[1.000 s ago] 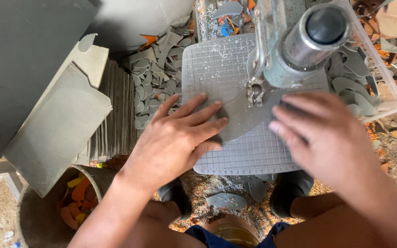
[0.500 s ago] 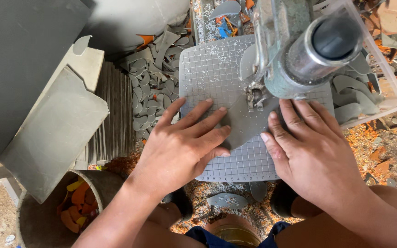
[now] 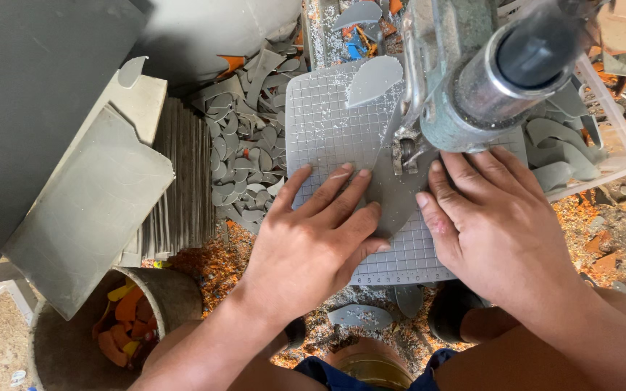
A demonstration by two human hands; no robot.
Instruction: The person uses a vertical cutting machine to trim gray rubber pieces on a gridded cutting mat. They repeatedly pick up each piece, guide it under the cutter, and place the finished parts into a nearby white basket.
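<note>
A worker's left hand [image 3: 313, 242] and right hand [image 3: 498, 228], fingers spread flat, are pressing a grey plastic sheet [image 3: 394, 192] onto the gridded saw table [image 3: 324, 130], beside the blade [image 3: 406, 148]; offcuts [image 3: 244, 148] are lying nearby.

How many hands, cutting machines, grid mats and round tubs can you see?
Hands: 2, left hand and right hand, both pressing a grey sheet
Cutting machines: 1, machine
Grid mats: 1, mat
Round tubs: 1, tub of orange scraps
Total: 5
</note>
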